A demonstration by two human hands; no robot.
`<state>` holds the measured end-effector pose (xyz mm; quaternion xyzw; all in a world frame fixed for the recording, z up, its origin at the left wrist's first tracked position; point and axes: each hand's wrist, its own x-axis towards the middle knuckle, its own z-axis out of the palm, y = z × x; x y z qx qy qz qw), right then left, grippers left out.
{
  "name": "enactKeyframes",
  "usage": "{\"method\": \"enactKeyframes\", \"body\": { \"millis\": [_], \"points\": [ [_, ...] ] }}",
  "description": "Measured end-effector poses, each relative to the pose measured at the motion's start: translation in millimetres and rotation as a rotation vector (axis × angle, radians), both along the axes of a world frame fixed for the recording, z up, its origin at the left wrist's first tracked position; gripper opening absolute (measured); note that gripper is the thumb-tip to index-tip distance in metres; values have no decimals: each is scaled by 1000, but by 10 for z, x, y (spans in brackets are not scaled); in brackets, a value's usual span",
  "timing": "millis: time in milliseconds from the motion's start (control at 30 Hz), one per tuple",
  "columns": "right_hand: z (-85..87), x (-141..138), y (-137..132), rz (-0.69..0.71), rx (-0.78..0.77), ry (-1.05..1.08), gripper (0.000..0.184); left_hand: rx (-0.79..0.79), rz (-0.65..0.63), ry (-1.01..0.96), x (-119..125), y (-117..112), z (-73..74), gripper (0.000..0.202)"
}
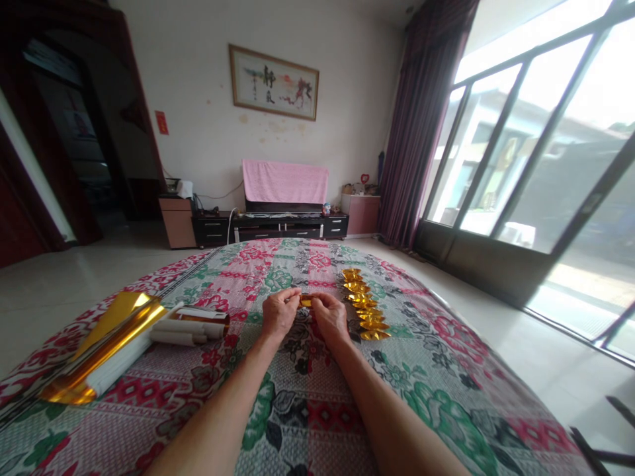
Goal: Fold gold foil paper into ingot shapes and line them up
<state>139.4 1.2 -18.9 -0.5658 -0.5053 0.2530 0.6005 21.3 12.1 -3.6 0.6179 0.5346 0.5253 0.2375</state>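
Observation:
A small folded piece of gold foil paper (pixel 306 301) is held between my two hands over the middle of the table. My left hand (pixel 279 313) pinches its left end, fingers closed. On the right end, the thumb and fingers of my right hand (pixel 329 317) are pressed together. Just to the right of that hand, a row of several folded gold paper ingots (pixel 364 304) lies on the patterned tablecloth (pixel 278 383). The fingers hide most of the held piece.
Curled gold foil sheets (pixel 112 344) lie at the left of the table, beside rolled sheets with white backs (pixel 186 330). Beyond the table stand a black TV cabinet (pixel 278 228) and a screen under a pink cloth (pixel 285 181). Glass doors (pixel 526 145) are at right.

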Motion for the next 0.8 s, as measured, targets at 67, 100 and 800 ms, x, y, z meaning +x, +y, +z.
{"method": "enactKeyframes", "body": {
  "millis": [67,100,800],
  "points": [
    [12,3,-12,-6,5,-36,32,4,-26,-21,1,18,-23,23],
    [13,6,-14,-7,6,-52,33,7,-32,-23,2,22,-30,22],
    [44,-21,-42,62,-16,103,37,34,23,171,42,-58,31,31]
  ]
}}
